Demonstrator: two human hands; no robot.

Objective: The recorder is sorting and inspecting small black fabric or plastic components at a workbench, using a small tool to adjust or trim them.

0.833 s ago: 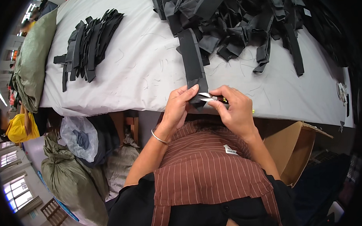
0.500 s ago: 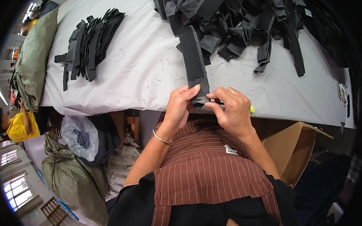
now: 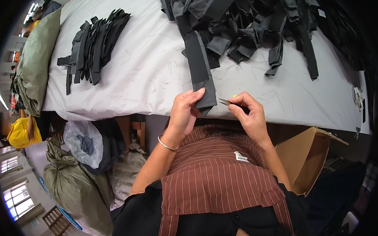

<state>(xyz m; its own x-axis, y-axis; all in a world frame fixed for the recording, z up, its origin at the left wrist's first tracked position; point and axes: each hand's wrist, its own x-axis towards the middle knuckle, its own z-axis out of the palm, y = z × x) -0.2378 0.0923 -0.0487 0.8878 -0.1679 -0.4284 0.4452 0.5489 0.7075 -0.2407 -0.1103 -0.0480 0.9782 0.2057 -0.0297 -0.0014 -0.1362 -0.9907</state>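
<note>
My left hand (image 3: 185,109) pinches the near end of a black fabric strip (image 3: 197,60) at the table's front edge, thumb on top. The strip runs away from me over the table, its far end against the heap of black strips. Just right of it, my right hand (image 3: 248,113) is closed on a pair of thread snips (image 3: 224,102). Their pointed dark blades face the strip, a little apart from it; my fingers cover most of the rest. A small yellow-green bit shows beside the fingertips.
A large heap of black fabric strips (image 3: 252,26) covers the table's far right. A neater stack of strips (image 3: 95,48) lies at left. Loose threads dot the white cloth (image 3: 152,48). Below stand a cardboard box (image 3: 298,155) and sacks (image 3: 76,182). A person in yellow (image 3: 23,131) is far left.
My right hand has drawn back right from the strip's end, and the snips' blades now show. The strip's near end lies flatter, with my left hand still pinching it.
</note>
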